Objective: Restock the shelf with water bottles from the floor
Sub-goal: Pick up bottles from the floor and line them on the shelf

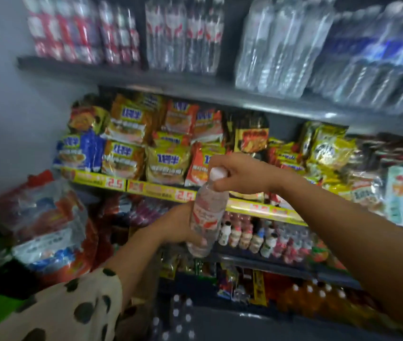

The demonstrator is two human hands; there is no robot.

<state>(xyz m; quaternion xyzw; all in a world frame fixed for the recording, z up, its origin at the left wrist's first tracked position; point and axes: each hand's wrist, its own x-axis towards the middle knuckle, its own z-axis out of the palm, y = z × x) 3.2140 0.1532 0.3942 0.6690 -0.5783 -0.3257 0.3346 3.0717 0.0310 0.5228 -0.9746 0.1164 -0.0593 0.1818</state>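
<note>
A clear water bottle (207, 215) with a red-and-white label and a white cap is held upright in front of the shelves. My left hand (173, 226) grips its lower body from the left. My right hand (238, 174) pinches the neck and cap from above. On the grey top shelf (131, 77) stand packs of red-labelled water bottles (183, 35) at the left and middle. Packs of clear and blue-labelled bottles (343, 57) stand at the right.
Instant noodle packets (146, 143) fill the shelf behind the bottle, above yellow price strips (146, 188). Small drink bottles (257, 238) line the shelf below. A plastic-wrapped pack (48, 222) leans at the left. White bottle caps (178, 316) show low down near the floor.
</note>
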